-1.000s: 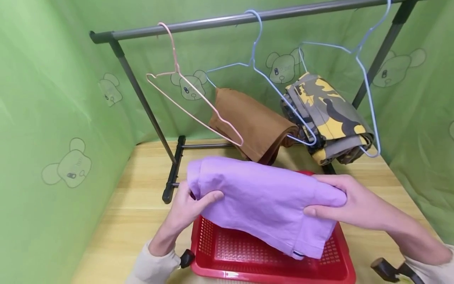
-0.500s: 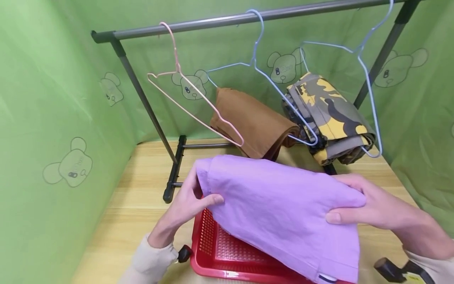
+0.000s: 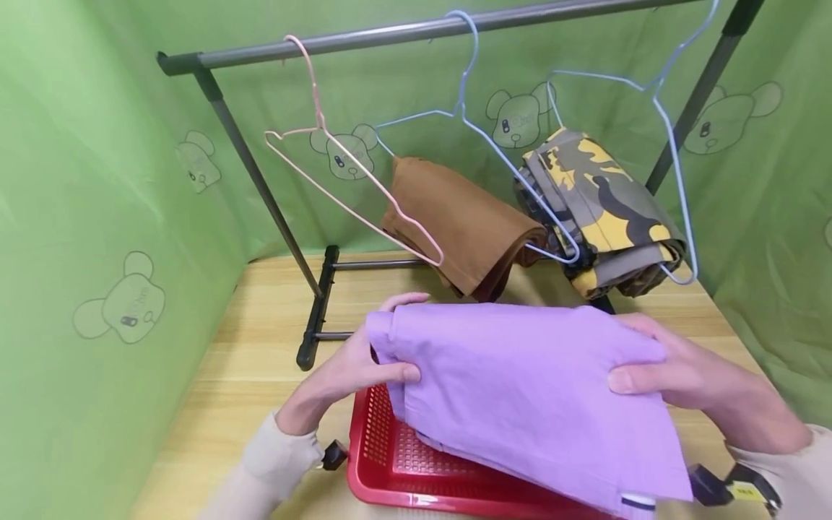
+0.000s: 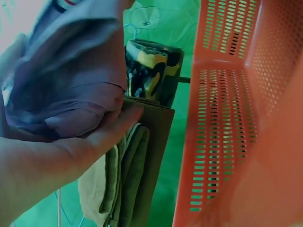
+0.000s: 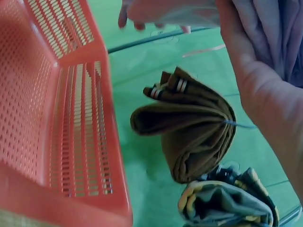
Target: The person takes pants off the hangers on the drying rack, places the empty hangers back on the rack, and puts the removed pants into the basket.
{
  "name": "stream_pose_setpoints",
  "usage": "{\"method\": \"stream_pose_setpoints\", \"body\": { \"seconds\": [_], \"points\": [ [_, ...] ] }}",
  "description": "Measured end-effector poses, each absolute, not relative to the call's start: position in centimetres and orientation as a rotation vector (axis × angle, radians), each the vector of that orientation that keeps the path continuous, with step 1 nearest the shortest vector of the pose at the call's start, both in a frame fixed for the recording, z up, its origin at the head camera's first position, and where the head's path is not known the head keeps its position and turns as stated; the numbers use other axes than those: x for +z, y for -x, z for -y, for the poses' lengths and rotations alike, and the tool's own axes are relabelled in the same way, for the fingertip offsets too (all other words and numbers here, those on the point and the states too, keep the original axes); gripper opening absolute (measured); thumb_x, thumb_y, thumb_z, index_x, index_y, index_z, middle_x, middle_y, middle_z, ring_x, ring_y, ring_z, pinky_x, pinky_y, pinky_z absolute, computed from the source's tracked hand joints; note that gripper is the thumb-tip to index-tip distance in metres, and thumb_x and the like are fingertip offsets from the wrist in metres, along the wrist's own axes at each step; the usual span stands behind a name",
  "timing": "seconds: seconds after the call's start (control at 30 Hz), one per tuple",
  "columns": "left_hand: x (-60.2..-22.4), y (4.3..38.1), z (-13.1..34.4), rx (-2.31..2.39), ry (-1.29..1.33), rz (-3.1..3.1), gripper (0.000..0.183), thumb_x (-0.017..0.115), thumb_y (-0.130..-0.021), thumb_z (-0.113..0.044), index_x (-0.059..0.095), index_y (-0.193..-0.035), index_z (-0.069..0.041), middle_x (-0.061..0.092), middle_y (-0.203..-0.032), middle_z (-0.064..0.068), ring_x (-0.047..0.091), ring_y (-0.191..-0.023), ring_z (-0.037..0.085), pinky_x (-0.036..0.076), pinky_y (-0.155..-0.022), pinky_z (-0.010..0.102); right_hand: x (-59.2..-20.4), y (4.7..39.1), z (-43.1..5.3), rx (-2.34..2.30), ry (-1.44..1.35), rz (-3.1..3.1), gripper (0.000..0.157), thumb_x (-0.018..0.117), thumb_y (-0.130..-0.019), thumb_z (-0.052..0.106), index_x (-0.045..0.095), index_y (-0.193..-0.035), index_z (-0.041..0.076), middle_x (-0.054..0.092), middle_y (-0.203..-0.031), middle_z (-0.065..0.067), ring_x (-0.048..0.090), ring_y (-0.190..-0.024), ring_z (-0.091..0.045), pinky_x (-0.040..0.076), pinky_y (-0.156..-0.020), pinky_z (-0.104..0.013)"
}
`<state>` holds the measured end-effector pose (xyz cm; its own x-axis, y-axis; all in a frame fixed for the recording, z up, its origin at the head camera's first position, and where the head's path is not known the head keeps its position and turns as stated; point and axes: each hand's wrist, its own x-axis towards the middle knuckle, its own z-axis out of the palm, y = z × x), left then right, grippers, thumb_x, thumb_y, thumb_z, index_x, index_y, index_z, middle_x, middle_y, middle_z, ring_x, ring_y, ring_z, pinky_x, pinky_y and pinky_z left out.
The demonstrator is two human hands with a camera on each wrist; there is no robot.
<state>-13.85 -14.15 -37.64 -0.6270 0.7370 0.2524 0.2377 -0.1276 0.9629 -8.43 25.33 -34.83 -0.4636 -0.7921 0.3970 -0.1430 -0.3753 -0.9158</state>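
Note:
A folded pair of purple pants [image 3: 520,397] is held up over the red basket [image 3: 390,487], hiding much of it. Their left end is gripped by my left hand [image 3: 354,368], thumb on the front and the other fingers mostly behind the cloth. At the opposite end my right hand [image 3: 682,365] pinches the upper edge, thumb in front. A white and dark label [image 3: 638,501] shows at the lower right corner. In the left wrist view the palm of my left hand [image 4: 52,158] lies under bunched layers of the pants [image 4: 71,90].
A pink hanger [image 3: 354,159] hangs bare on the dark metal rack [image 3: 390,32]. Beside it, blue hangers carry folded brown pants [image 3: 464,224] and a folded yellow-grey camouflage garment [image 3: 601,191]. Green curtains [image 3: 78,217] enclose the wooden tabletop [image 3: 201,404].
My right hand has moved rightward and the left slightly right, and the pants are spread wider. Their lower edge hangs farther down and to the right, covering more of the basket.

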Motion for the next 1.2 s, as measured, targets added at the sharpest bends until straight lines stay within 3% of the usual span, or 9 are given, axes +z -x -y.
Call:
{"method": "stream_pose_setpoints", "body": {
  "seconds": [0.1,0.2,0.4,0.6,0.77,0.87,1.03,1.2],
  "points": [
    [-37.5,13.5,14.1,1.758,-0.907,-1.852,0.050,0.079,-0.092,-0.019,0.055,-0.136,-0.012,0.067,-0.117,0.012,0.065,-0.105,0.027,0.056,-0.095,0.041,-35.5,8.6,-26.0,-1.893,1.123,-1.433,0.051,0.035,-0.091,-0.025,0.050,-0.137,-0.011,0.070,-0.117,-0.021,0.074,-0.097,-0.027,0.063,-0.070,-0.046],
    [-37.7,13.3,14.1,1.747,-0.732,-1.868,0.035,0.075,-0.094,-0.018,0.061,-0.125,-0.008,0.070,-0.109,0.013,0.068,-0.098,0.026,0.058,-0.090,0.040,-36.1,8.7,-26.5,-1.904,0.911,-1.499,0.047,0.037,-0.096,-0.019,0.050,-0.140,-0.007,0.069,-0.117,-0.022,0.073,-0.098,-0.031,0.062,-0.074,-0.050],
    [-38.3,13.7,14.3,1.780,-0.563,-1.744,0.037,0.069,-0.098,-0.014,0.057,-0.131,-0.002,0.073,-0.105,0.018,0.074,-0.091,0.029,0.062,-0.082,0.046,-35.9,8.2,-26.0,-1.877,0.439,-1.847,0.041,0.053,-0.100,-0.003,0.052,-0.140,0.008,0.067,-0.122,-0.020,0.071,-0.102,-0.035,0.061,-0.083,-0.052],
    [-39.2,14.2,14.2,1.728,-0.475,-1.785,0.042,0.068,-0.098,-0.009,0.050,-0.135,-0.001,0.071,-0.108,0.018,0.073,-0.091,0.025,0.062,-0.083,0.044,-36.7,8.3,-24.6,-1.726,0.263,-2.192,0.044,0.068,-0.096,0.006,0.048,-0.136,0.003,0.063,-0.115,-0.023,0.070,-0.092,-0.033,0.063,-0.074,-0.046],
    [-40.4,14.4,13.7,1.578,-0.483,-1.904,0.061,0.065,-0.099,-0.007,0.029,-0.148,-0.010,0.056,-0.124,0.021,0.065,-0.104,0.025,0.060,-0.084,0.040,-38.0,8.6,-24.0,-1.551,0.303,-2.377,0.046,0.071,-0.096,0.012,0.049,-0.134,-0.002,0.063,-0.114,-0.018,0.068,-0.088,-0.023,0.060,-0.073,-0.034],
    [-41.1,14.6,13.2,1.439,-0.541,-1.967,0.061,0.063,-0.100,-0.004,0.028,-0.150,-0.011,0.050,-0.125,0.022,0.062,-0.102,0.026,0.060,-0.076,0.038,-38.6,8.9,-23.7,-1.408,0.365,-2.456,0.042,0.070,-0.097,0.015,0.051,-0.131,-0.001,0.063,-0.113,-0.015,0.065,-0.088,-0.020,0.057,-0.073,-0.031],
    [-41.7,14.9,12.4,1.279,-0.550,-2.039,0.054,0.061,-0.099,0.001,0.034,-0.144,-0.010,0.053,-0.116,0.021,0.064,-0.086,0.026,0.058,-0.061,0.037,-39.6,9.5,-23.0,-1.125,0.443,-2.597,0.041,0.072,-0.096,0.019,0.054,-0.128,0.001,0.063,-0.113,-0.013,0.062,-0.091,-0.021,0.057,-0.076,-0.035],
    [-42.1,15.7,11.7,1.094,-0.644,-2.214,0.059,0.060,-0.099,0.000,0.031,-0.150,-0.005,0.053,-0.121,0.025,0.063,-0.086,0.026,0.056,-0.062,0.034,-40.6,10.3,-21.8,-0.848,0.538,-2.761,0.042,0.071,-0.094,0.016,0.057,-0.128,-0.005,0.064,-0.112,-0.016,0.062,-0.101,-0.029,0.056,-0.086,-0.050]
  ]
}}
